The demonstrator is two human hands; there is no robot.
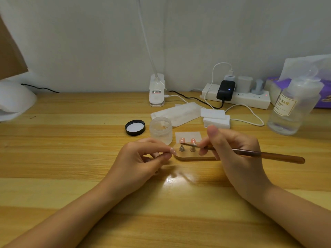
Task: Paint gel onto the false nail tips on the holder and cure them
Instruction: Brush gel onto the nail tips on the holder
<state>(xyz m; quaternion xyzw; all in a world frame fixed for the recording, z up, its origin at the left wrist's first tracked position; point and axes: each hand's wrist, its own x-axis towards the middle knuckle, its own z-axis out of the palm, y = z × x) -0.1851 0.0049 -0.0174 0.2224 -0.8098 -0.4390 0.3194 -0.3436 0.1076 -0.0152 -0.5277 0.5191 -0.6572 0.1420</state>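
A small wooden holder [195,157] lies on the desk with two pink nail tips [182,140] standing on metal stands. My left hand [141,158] pinches a third pink nail tip [172,151] just left of the holder. My right hand [231,151] grips a long brown brush [268,155], its bristle end pointing left at the left tip on the holder. An open frosted gel jar [160,130] stands behind the holder, its black lid [135,127] to the left.
A white curing lamp [14,99] sits at the far left. Behind are a clip lamp base [157,90], a power strip [236,96] with cables, white wipes [177,112], foam blocks [215,118] and a clear bottle [292,106] at right.
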